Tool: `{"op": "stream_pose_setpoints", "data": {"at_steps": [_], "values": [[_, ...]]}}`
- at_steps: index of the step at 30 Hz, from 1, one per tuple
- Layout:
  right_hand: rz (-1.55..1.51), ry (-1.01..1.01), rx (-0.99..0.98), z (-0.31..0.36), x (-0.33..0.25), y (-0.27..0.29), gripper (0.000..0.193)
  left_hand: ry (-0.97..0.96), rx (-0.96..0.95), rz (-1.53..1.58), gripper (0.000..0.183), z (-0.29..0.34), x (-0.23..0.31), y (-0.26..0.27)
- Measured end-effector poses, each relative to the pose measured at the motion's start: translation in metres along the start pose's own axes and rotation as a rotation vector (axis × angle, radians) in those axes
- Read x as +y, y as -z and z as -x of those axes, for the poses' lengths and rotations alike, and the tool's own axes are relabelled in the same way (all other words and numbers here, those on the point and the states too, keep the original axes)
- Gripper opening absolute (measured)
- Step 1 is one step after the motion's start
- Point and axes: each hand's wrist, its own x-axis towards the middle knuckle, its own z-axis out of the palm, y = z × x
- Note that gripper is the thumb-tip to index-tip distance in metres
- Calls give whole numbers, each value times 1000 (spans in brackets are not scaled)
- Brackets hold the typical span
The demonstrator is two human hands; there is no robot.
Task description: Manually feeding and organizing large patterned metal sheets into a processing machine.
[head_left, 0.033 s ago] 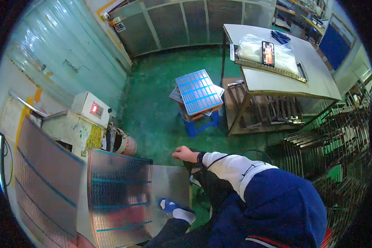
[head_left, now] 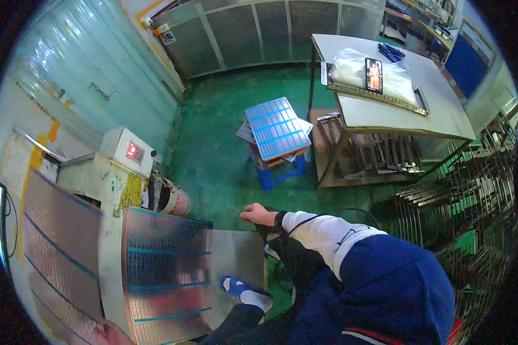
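Observation:
At the lower left, my left hand grips the edge of a shiny copper-coloured panel with blue stripes, which stands tilted by the left wall. Only part of that hand shows; its thumb side lies on the panel's lower corner. Beside it a similar striped panel lies on a pale worktop, its surface reflecting light and a red patch. My right hand, with a dark band at the wrist, is curled closed over my dark-clad knee, away from both panels. Nothing shows in its fingers.
My foot in a blue-and-white slipper rests on the worktop's right part. Ahead, blue-patterned panels are stacked on a blue stool. A control box and a bucket stand left; a white table and metal racks stand right.
The panel in my left hand has shifted left, away from the lying panel. More of my left hand now shows at its corner. My right hand has stayed put.

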Motion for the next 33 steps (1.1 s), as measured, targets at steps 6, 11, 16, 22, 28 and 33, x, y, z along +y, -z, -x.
{"op": "stream_pose_setpoints", "data": {"at_steps": [6,11,16,22,28,33], "values": [[-118,18,27,-16,12,-5,27,113,-15,-339,30,-3,-101,39],[42,-16,91,-5,7,-3,23,348,-43,9,14,22,-44,-5],[-185,40,-48,-4,4,5,19,589,244,337,12,13,-18,-42],[-204,-16,-39,-7,12,-9,25,853,512,1098,9,19,-24,-32],[-177,-4,-22,-9,9,1,26,889,507,1085,11,19,-25,-51],[-145,27,-10,-18,18,1,26,877,475,1190,12,12,-53,-45]]}}
